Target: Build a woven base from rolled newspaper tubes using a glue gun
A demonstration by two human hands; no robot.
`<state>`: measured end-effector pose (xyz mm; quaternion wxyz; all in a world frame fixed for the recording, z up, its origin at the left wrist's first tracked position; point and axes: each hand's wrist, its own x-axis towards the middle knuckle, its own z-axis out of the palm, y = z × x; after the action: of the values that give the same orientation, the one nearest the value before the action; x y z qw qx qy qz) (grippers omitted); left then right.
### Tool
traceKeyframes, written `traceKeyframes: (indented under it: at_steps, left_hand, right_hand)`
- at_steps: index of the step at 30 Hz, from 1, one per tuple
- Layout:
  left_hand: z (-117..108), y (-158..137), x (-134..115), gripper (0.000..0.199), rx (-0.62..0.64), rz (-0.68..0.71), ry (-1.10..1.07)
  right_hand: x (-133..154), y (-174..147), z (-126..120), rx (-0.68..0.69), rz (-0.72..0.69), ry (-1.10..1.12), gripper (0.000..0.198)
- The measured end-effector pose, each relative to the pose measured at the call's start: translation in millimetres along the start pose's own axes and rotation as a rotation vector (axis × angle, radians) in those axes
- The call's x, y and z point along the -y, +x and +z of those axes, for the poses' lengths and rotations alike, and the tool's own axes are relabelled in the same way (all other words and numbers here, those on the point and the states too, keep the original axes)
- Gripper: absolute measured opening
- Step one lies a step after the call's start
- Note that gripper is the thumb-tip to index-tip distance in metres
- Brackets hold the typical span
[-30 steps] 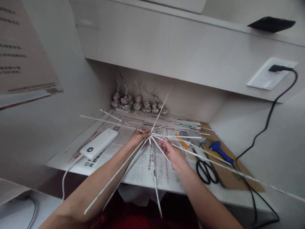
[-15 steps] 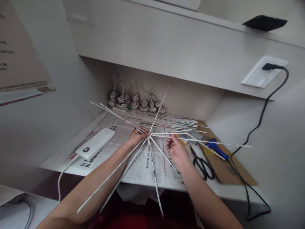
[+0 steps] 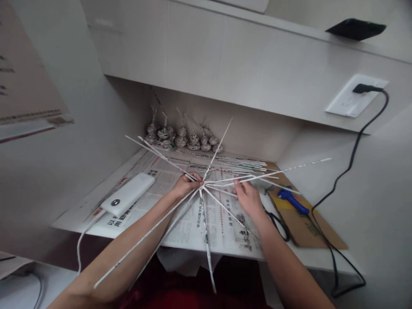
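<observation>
Thin rolled paper sticks [image 3: 146, 234] spread out like spokes from a small crossing point above the newspaper. My left hand [image 3: 188, 184] is closed, pinching them beside that centre with thumb and fingers. To the right, my right hand [image 3: 246, 193] grips one paper stick [image 3: 299, 166] between thumb and fingers; the stick bends there and its free end points up to the right. Another folded stick [image 3: 280, 185] passes just behind this hand. Partly hidden by my right wrist are black-handled scissors [image 3: 279, 225].
Newspaper [image 3: 189, 223] covers the tabletop, with more paper sticks [image 3: 238, 162] at the back. Several woven gourd shapes [image 3: 193, 140] stand against the wall. At left lies a white power bank [image 3: 130, 194] with a cable. A blue glue gun [image 3: 293, 201] rests on cardboard [image 3: 315, 229], its cord trailing right.
My right hand has moved slightly right, and the stick in it has swung so its far end points upward. The spokes have turned a little; my left hand keeps its place.
</observation>
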<state>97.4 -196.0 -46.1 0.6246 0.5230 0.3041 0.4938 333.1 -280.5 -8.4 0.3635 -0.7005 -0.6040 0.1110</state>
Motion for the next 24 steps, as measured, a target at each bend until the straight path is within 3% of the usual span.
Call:
traceKeyframes:
  at_steps: [3,7,14,19,24]
  left_hand:
    - [0.5,0.1,-0.8,0.028,0.005,0.003,-0.041]
    - [0.0,0.9,-0.7,0.028,-0.021,0.005,-0.090]
    - [2.8,-2.1,-5.3,0.031,-0.006,-0.073,-0.289]
    - [2.1,-1.8,-3.3,0.029,0.006,-0.077,-0.277]
    - [-2.0,3.3,3.2,0.026,-0.048,-0.045,-0.136]
  right_hand:
    - [2.5,-9.9,3.1,0.054,0.149,0.215,0.042]
    - [19.3,-26.8,1.2,0.066,0.290,0.706,0.042]
    - [33.0,-45.4,-19.3,0.424,0.624,1.175,0.029]
    - [30.5,-57.9,-19.3,0.500,0.688,1.124,0.035]
    - [30.5,-85.4,-22.4,0.619,0.431,0.822,0.044]
